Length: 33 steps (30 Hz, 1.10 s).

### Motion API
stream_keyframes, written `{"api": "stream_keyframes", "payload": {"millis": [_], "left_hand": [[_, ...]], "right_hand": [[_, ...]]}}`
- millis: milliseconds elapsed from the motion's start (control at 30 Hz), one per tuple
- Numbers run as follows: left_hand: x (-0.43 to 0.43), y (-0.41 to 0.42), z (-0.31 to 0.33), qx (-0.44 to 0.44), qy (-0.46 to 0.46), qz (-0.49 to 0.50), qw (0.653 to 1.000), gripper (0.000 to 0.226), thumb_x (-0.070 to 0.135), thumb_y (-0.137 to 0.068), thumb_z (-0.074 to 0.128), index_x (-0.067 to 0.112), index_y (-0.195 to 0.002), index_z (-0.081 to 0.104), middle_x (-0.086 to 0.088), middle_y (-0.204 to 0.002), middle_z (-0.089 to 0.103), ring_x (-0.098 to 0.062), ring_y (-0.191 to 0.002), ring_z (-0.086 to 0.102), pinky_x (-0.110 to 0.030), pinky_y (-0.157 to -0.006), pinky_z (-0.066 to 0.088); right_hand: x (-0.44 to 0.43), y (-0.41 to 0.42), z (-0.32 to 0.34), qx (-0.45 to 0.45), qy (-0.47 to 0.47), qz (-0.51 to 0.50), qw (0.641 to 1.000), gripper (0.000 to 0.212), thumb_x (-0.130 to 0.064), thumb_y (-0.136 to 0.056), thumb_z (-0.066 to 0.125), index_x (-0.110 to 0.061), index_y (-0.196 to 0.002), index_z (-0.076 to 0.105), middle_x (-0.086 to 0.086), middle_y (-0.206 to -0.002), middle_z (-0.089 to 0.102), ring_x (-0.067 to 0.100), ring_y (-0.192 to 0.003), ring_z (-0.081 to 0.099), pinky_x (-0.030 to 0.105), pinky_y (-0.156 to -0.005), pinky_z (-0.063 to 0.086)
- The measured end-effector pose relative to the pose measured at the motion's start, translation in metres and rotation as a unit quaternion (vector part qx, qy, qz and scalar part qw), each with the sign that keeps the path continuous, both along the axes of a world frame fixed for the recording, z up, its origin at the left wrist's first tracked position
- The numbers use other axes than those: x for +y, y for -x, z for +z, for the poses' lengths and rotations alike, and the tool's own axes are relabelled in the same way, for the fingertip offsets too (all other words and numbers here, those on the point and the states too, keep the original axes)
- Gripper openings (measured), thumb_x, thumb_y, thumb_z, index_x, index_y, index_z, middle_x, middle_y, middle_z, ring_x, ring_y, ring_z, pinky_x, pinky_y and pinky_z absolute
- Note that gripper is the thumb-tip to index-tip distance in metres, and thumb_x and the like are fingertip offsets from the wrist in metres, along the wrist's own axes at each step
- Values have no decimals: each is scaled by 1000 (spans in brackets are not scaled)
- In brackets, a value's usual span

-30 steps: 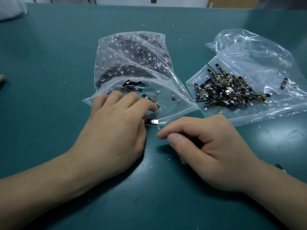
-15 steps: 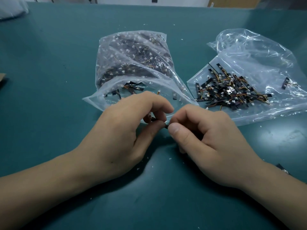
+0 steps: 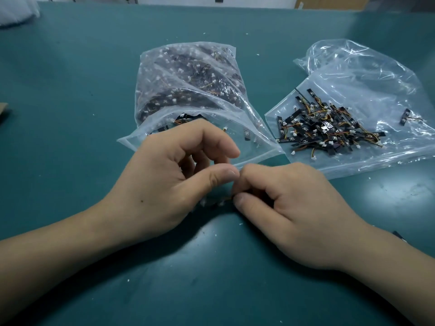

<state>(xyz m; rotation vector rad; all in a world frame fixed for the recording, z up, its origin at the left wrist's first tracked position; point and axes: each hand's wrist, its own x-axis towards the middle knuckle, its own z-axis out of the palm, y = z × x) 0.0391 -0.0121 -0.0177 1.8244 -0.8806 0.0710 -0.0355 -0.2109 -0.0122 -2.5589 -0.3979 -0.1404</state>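
My left hand [image 3: 164, 184] and my right hand [image 3: 294, 208] meet fingertip to fingertip just in front of the mouth of a clear bag [image 3: 188, 85] stuffed with small black strip parts with wires and white connectors. Between the hands is one small part [image 3: 224, 200]; only a bit of orange wire and blurred white specks show. My right thumb and forefinger pinch it. My left fingers are curled over its other end, which is mostly hidden. A second clear bag [image 3: 353, 90] lies flat to the right with a loose pile of the same parts [image 3: 324, 130] on it.
Everything lies on a dark green table mat [image 3: 70, 90] dotted with white crumbs. A brown cardboard corner [image 3: 3, 111] shows at the left edge, a pale bag [image 3: 16, 12] at the far left corner, and a small black piece [image 3: 397, 235] lies by my right forearm.
My left hand took a small part from the bag mouth and drew it back toward me. My right hand moved left to meet it and pinches the part's end.
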Motion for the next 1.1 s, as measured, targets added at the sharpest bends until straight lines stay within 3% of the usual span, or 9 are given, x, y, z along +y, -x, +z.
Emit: {"api": "stream_keyframes", "payload": {"millis": [100,233,300,467,567,667,800,933,1100], "left_hand": [[0,0,-2,-16,3,8,1000,11,32,-93,70,28,-102,66,10,-88,68,-15,-70,62,-31,-61,51],[5,0,-1,56,62,9,997,27,40,-103,46,21,-115,61,4,-90,63,-11,-73,56,-20,-66,43],[6,0,2,94,29,-15,995,36,44,-101,41,17,-111,63,5,-86,63,-6,-72,56,-16,-66,40],[2,4,7,38,-108,-66,991,32,45,-100,48,29,-76,64,-1,-67,62,-20,-64,60,-37,-61,46],[0,5,6,32,-123,-59,990,37,44,-98,51,24,-71,65,-1,-61,59,-19,-58,56,-35,-56,45],[0,7,7,19,-118,-57,991,35,44,-98,52,27,-69,64,2,-58,57,-14,-54,53,-24,-52,42],[-1,6,7,28,-91,-39,995,32,45,-99,52,46,-67,56,5,-56,52,-6,-52,46,-17,-52,37],[0,8,9,59,-95,-77,991,26,41,-96,51,35,-75,65,1,-64,60,-19,-60,57,-36,-59,47],[3,8,11,71,-105,-88,988,25,35,-95,50,30,-77,66,3,-63,61,-17,-58,59,-24,-58,45]], "right_hand": [[-2,1,-1,-9,-25,3,1000,12,-38,-95,58,-29,-88,62,-14,-65,55,9,-63,50,38,-62,46],[-6,-1,-3,26,-254,-40,966,14,-31,-98,59,-24,-86,62,0,-59,58,8,-50,47,18,-52,36],[-7,-3,-3,44,-312,-46,948,16,-30,-100,57,-24,-86,60,0,-57,58,6,-47,46,13,-51,37],[-5,-1,-3,27,-192,-12,981,15,-34,-99,57,-26,-87,60,1,-62,59,14,-51,50,28,-51,39],[-4,0,-1,15,-126,8,992,12,-29,-97,60,-26,-86,64,-9,-61,55,17,-56,51,27,-53,38],[-3,1,1,21,-171,5,985,13,-26,-96,62,-24,-84,66,-5,-60,57,18,-53,51,30,-51,40],[-2,0,3,41,-171,6,984,30,-42,-97,49,-22,-79,62,0,-62,61,21,-57,55,39,-56,44],[-2,1,2,45,-209,7,977,31,-34,-99,49,-22,-72,57,0,-60,60,14,-53,54,24,-54,41],[-3,0,3,55,-228,-2,972,29,-31,-95,51,-20,-70,61,8,-57,58,17,-48,49,24,-48,37]]}}
